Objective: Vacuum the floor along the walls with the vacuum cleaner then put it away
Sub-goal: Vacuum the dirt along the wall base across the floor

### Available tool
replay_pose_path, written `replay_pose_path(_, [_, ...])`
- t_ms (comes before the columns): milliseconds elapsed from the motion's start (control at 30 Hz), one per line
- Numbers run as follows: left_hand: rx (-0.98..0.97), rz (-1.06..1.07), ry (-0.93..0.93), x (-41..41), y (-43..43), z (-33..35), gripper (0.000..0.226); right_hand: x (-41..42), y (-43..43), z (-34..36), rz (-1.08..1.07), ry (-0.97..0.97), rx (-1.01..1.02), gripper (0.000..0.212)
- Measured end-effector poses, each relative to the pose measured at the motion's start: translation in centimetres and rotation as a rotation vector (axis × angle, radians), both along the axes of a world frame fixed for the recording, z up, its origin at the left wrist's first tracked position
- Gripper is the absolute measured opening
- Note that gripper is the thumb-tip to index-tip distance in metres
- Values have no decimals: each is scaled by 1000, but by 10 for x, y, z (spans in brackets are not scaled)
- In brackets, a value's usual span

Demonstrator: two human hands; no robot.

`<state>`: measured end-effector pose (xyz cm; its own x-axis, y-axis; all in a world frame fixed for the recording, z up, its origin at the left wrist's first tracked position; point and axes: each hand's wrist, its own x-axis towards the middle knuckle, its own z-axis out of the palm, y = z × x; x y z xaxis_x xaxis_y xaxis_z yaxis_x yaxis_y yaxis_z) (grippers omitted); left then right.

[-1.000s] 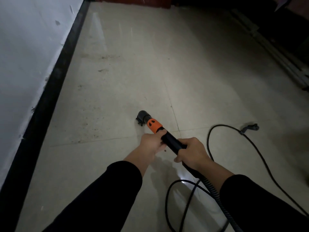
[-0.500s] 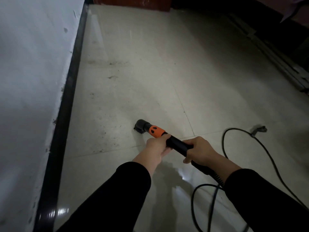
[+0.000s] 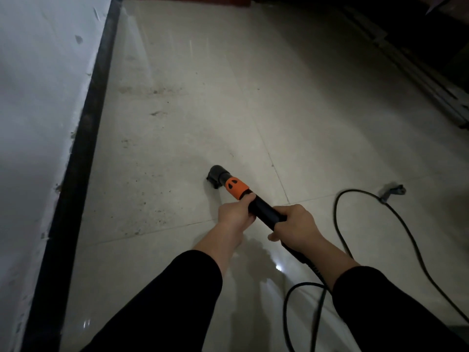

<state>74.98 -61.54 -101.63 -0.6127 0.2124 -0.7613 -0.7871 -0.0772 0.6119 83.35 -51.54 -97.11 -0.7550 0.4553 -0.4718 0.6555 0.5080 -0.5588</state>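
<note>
both hands grip the black vacuum wand (image 3: 264, 212), which slants from the lower right up toward 10 o'clock. the left hand (image 3: 234, 219) is forward, its fingers curled round the tube just behind the orange collar (image 3: 236, 188), thumb against the collar's rear edge. the right hand (image 3: 297, 227) sits just behind it toward 4 o'clock, wrapped round the rear of the tube where the ribbed hose (image 3: 318, 274) leaves and drops out of sight behind the right forearm. the nozzle (image 3: 215, 175), dark and angled downward, meets the pale tiled floor (image 3: 203, 85) near the middle of the view. at 9 o'clock from the nozzle, well apart from it, a black skirting (image 3: 76, 168) runs along the foot of the white wall (image 3: 38, 97). specks and a smear of dust (image 3: 154, 91) lie at 11 o'clock from the nozzle, between it and the skirting. at 3 o'clock from the hands the power cord (image 3: 357, 190) loops over the tiles, with its plug (image 3: 393, 191) lying loose on the floor beside the top of the loop. black sleeves (image 3: 165, 306) cover both forearms short of the wrists.
</note>
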Motion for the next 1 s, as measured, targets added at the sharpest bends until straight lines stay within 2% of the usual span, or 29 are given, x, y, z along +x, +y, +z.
replay_pose_path(167, [-2, -37, 60, -6, 12, -6, 21, -2, 12, -12, -25, 37, 10, 29])
replay_pose_path(433, [123, -105, 103, -9, 35, -6, 14, -7, 28, -22, -105, 85, 34, 26])
replay_pose_path(700, [169, -12, 103, -15, 57, -13, 8, -17, 40, -31, -149, 136, 30, 21])
replay_pose_path(1000, [132, 53, 158, -34, 65, -18, 8, -36, 46, -43, -75, 231, 7, 21])
